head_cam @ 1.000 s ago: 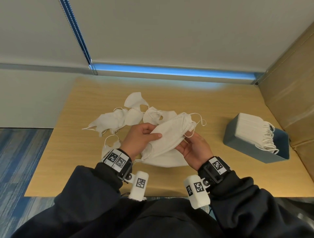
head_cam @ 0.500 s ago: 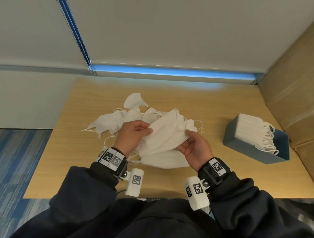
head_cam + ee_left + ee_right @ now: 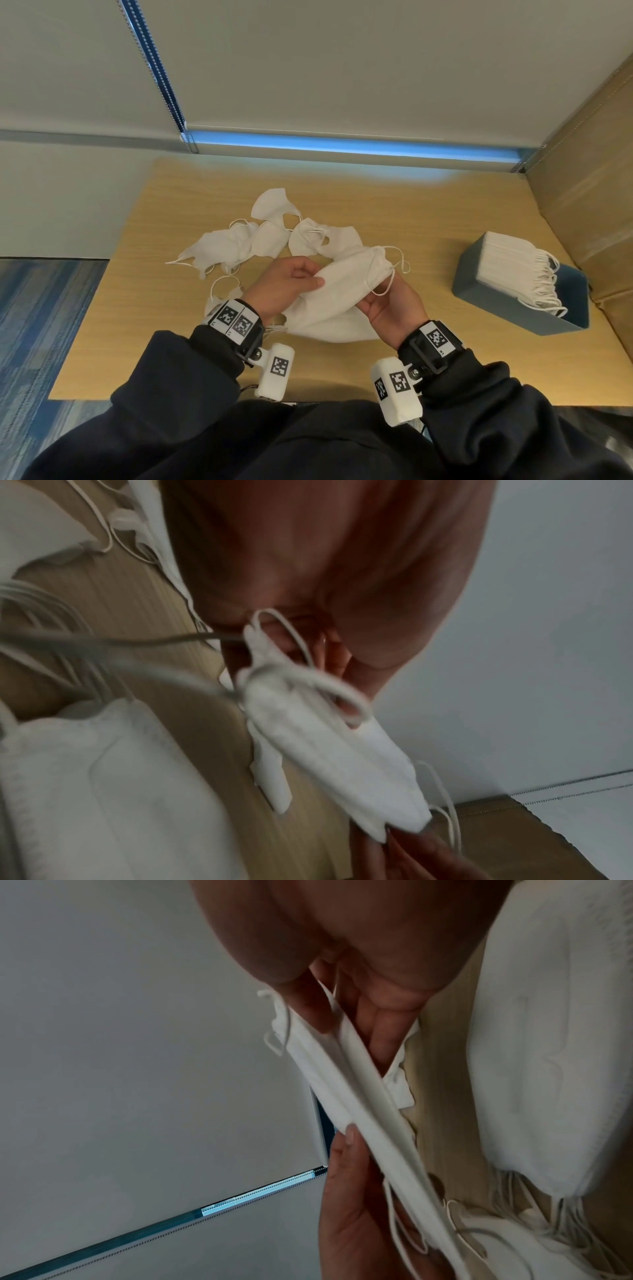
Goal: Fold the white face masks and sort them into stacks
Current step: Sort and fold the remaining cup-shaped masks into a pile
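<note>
White cloth fills both hands: the left hand [image 3: 287, 287] pinches the near-left end of a folded face mask [image 3: 346, 284], and the right hand [image 3: 388, 308] grips its right end, held just above the wooden table [image 3: 428, 219]. Under it lies another mask [image 3: 339, 330] — possibly several, the view is poor. Loose masks [image 3: 274, 236] sit farther left; a stack [image 3: 510, 267] stands in the blue-grey box [image 3: 486, 298] at right.

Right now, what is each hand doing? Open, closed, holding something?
Left hand: closed, pinching one end of the white face mask.
Right hand: closed, gripping the other end of the same mask.
</note>
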Motion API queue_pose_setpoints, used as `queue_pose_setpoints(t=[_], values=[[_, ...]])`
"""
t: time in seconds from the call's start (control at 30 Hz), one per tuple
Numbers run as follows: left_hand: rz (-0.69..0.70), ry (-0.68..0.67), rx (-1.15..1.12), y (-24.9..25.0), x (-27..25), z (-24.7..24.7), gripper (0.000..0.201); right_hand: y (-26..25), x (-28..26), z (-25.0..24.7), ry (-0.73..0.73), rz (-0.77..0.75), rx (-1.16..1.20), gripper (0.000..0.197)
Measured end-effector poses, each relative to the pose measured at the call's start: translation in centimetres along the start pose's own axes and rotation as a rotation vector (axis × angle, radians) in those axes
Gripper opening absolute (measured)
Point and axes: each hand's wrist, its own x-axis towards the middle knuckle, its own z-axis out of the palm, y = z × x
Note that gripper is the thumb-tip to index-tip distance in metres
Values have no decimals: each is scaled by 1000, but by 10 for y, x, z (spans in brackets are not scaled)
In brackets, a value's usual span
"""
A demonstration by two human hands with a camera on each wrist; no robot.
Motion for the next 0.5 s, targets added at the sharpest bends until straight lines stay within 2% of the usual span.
queue_pose_setpoints(t=[0.03, 0.13, 0.27, 0.33, 0.4, 0.5], values=[[12, 19, 7, 1, -1, 2, 15, -1, 1, -2, -27, -2, -12, 37], [63, 92, 61, 5, -1, 2, 17, -6, 0, -9, -131, -40, -90, 55], [150, 146, 91, 8, -3, -1, 19, -8, -4, -13, -237, -40, -156, 63], [188, 144, 105, 5, -3, -1, 18, -8, -2, -13, -183, -29, -162, 58], [210, 129, 110, 3, -5, -1, 20, -7, 1, -13, -94, -43, -175, 43], [212, 51, 112, 0, -10, -2, 28, -8, 4, -18, 4, -71, -177, 33]])
